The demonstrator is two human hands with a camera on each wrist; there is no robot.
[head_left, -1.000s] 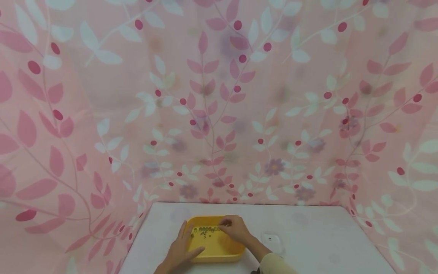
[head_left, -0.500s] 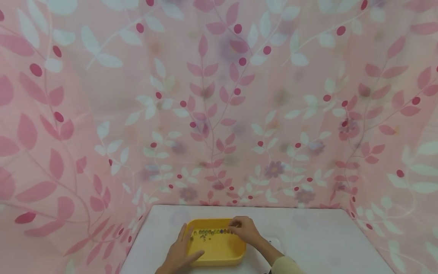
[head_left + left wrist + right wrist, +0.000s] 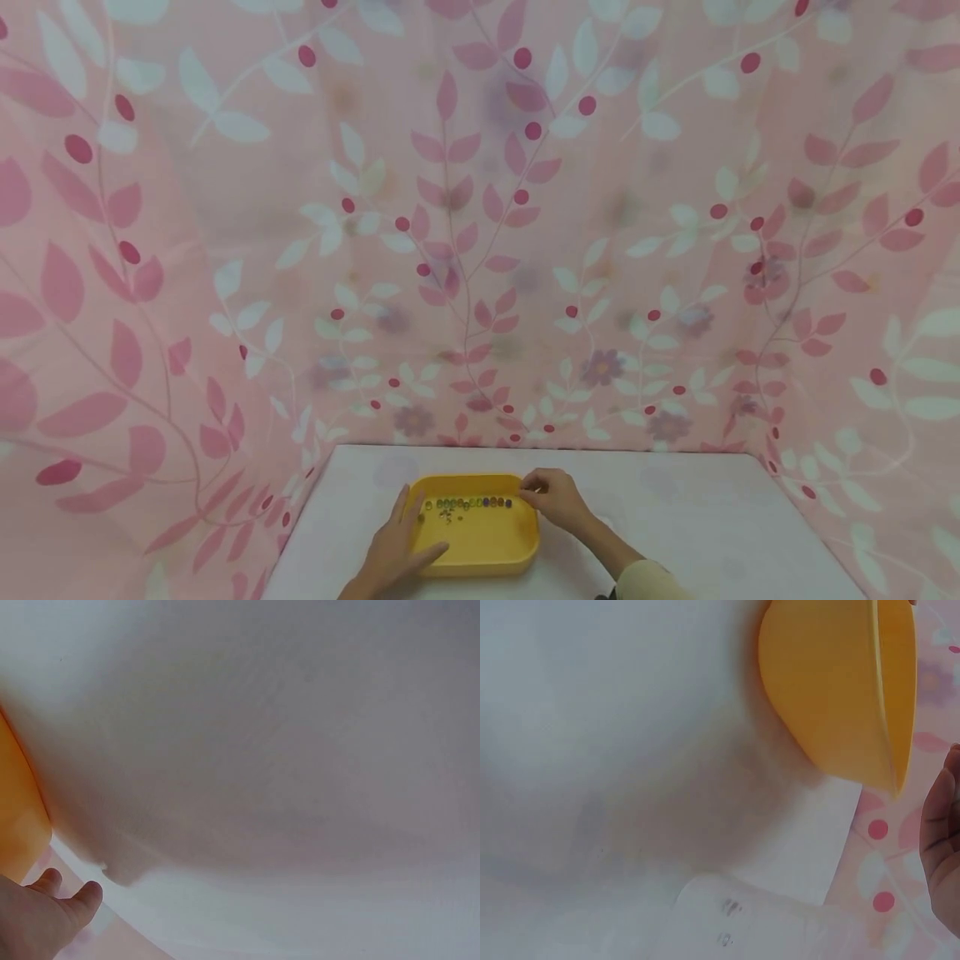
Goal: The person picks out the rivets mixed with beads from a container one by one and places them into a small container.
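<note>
A yellow tray (image 3: 491,540) lies on the white table in the head view. Along its back runs a row of small glassy, coloured beads (image 3: 486,502), with a cluster of tinier bits (image 3: 447,514) in front of its left part. My left hand (image 3: 392,542) rests at the tray's left side, thumb and fingers spread over the rim. At the back right corner, just past the row's end, is my right hand (image 3: 558,502) with fingers bent and tips together. I cannot tell whether something small is between them. The right wrist view catches only part of this hand, beside the tray's outer wall (image 3: 825,682).
A clear plastic piece (image 3: 735,922) with small dark marks lies on the table (image 3: 697,525) right of the tray, mostly behind my right forearm in the head view. Pink leaf-patterned cloth (image 3: 480,250) hangs behind the table and along both sides.
My right hand has moved rightward along the row to the tray's back right corner, uncovering more beads at the row's right end. The left hand keeps its place on the rim.
</note>
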